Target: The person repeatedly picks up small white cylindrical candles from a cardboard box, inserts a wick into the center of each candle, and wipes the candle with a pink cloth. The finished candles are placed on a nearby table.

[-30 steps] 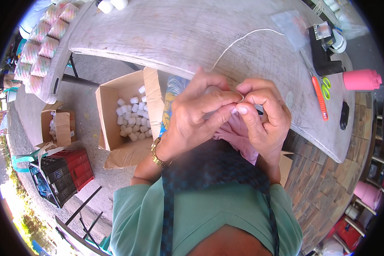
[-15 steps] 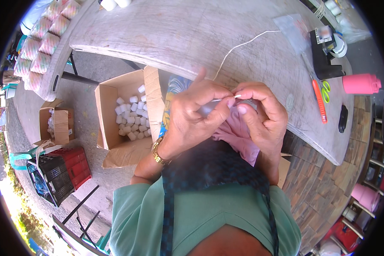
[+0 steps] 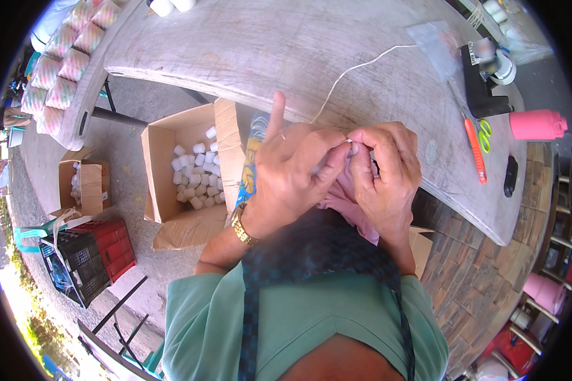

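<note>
A thin white cord [image 3: 340, 79] curves over the table and runs down behind my left hand [image 3: 294, 166]. That hand pinches the cord's end part between thumb and forefinger, with another finger raised. Pressed right against it, my right hand [image 3: 389, 166] pinches the same short bit of cord, its fingers curled. Only a tiny white piece shows between the fingertips; the rest is hidden. Pink cloth [image 3: 344, 197] lies below the hands, over my dark apron [image 3: 311, 251].
An open cardboard box [image 3: 162, 159] with several white cylindrical pieces [image 3: 197, 174] stands left. On the table [image 3: 248, 51] at right lie a clear plastic bag [image 3: 435, 47], orange cutter [image 3: 475, 152], green-handled scissors [image 3: 484, 135], black tape dispenser [image 3: 483, 95] and pink cone-shaped spool [image 3: 538, 125]. Wrapped packs [image 3: 60, 93] sit far left.
My hands have drawn together, the right one shifting slightly left. The length of cord seen between them is now mostly covered. A finger of my left hand points up higher.
</note>
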Motion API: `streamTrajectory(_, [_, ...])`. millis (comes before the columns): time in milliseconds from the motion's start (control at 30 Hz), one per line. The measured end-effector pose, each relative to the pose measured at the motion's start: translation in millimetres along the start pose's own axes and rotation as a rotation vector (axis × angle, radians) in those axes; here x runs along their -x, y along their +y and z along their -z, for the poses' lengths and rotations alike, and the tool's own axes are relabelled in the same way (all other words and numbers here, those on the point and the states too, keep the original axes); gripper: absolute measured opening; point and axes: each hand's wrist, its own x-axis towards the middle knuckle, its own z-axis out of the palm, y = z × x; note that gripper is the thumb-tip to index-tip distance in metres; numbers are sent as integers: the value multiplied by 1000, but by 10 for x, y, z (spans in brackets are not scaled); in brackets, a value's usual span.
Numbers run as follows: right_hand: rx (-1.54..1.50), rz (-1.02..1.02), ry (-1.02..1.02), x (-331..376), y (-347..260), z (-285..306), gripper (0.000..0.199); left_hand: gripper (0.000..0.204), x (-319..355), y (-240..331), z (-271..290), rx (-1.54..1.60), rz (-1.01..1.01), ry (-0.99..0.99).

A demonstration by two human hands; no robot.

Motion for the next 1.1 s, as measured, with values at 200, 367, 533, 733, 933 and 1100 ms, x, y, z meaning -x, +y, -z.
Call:
streamTrajectory(200, [57,92,23,-39,10,29,18,19,-49,47,35,-165,-139,51])
streamTrajectory(367, [-123,171,194,11,79,-81,17,12,-81,-2,106,495,374,-98])
streamTrajectory(533, [12,282,226,-29,38,-56,18,13,-83,74,193,1127,916,-157])
streamTrajectory(733, [151,358,213,-47,46,-34,17,13,-106,61,183,1230,936,-149])
streamTrajectory(933, [164,348,180,-51,31,-35,13,12,-105,119,190,1129,889,-147])
streamTrajectory(1100, [-1,263,202,-42,67,-73,15,10,-111,117,221,953,721,-249])
